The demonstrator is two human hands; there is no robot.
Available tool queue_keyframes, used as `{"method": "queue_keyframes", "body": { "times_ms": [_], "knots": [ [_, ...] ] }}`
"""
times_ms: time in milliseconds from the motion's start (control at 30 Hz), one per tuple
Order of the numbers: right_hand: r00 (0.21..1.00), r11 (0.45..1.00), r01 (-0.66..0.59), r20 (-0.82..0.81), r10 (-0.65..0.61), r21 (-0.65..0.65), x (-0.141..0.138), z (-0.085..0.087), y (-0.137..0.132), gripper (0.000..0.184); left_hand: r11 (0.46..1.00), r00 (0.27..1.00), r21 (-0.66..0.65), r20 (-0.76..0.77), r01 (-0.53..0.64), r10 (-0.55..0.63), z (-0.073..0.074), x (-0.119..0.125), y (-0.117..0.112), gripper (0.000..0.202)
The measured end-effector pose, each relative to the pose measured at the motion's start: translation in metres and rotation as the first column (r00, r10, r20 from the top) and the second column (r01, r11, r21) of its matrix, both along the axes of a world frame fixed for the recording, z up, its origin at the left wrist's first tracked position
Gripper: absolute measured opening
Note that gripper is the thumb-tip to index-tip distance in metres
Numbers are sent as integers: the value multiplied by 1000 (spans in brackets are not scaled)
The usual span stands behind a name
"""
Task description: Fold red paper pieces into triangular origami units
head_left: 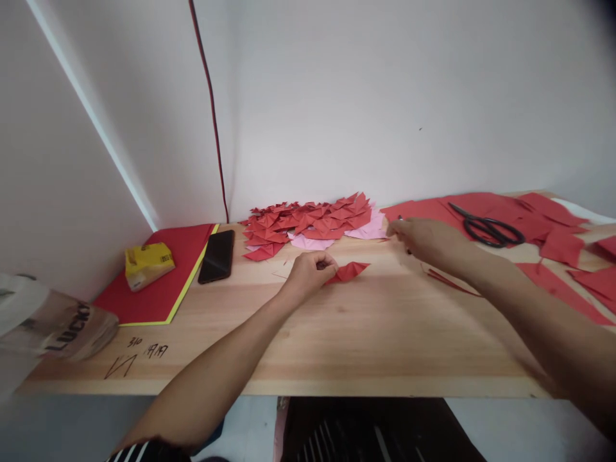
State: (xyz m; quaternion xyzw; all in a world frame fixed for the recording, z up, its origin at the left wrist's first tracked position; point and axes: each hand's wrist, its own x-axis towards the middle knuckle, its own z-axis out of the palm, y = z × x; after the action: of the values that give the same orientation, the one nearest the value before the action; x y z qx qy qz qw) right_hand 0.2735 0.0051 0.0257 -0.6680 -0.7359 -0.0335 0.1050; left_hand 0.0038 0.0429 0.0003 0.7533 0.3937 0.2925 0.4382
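My left hand (310,272) rests on the wooden table (308,340) with its fingers pinched on a small folded red paper piece (347,271). My right hand (421,239) reaches toward the far side, fingers curled around something thin and dark that I cannot make out, its tip by a sheet of red paper (414,210). Just beyond both hands lies a heap of folded red and pink paper pieces (312,224).
Black scissors (488,229) lie on red paper sheets (543,224) at the right. A black phone (217,255) lies beside a red-and-yellow folder (158,289) bearing a yellow packet (147,264). A printed bag (58,324) sits at the left edge. White walls close the back.
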Motion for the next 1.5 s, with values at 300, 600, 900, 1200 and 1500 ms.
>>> {"method": "queue_keyframes", "body": {
  "times_ms": [300, 600, 900, 1200, 1500],
  "knots": [
    [891, 958, -274, 353, 287, -89, 27, -2, -15, 32, 1000, 1000, -2, 26, -9, 9, -3, 0, 3, 12],
    [993, 950, -121, 33, 117, 287, 24, 31, -17, 12, 1000, 1000, 7, 21, -6, 5, -3, 0, 3, 13],
    [-72, 985, 173, -997, 1, -11, -11, 62, -4, 2, 994, 998, 90, -7, -60, 60, 0, 4, -7, 12],
    [-177, 975, -158, -967, -186, -158, -59, 19, 0, 23, 998, 994, 50, -102, 29, -23, 8, 12, 5, 13],
    [-7, 945, -276, -982, -187, -177, -62, -20, -9, 28, 999, 998, 46, -64, 28, -25, 2, 8, 7, 14]
  ]
}}
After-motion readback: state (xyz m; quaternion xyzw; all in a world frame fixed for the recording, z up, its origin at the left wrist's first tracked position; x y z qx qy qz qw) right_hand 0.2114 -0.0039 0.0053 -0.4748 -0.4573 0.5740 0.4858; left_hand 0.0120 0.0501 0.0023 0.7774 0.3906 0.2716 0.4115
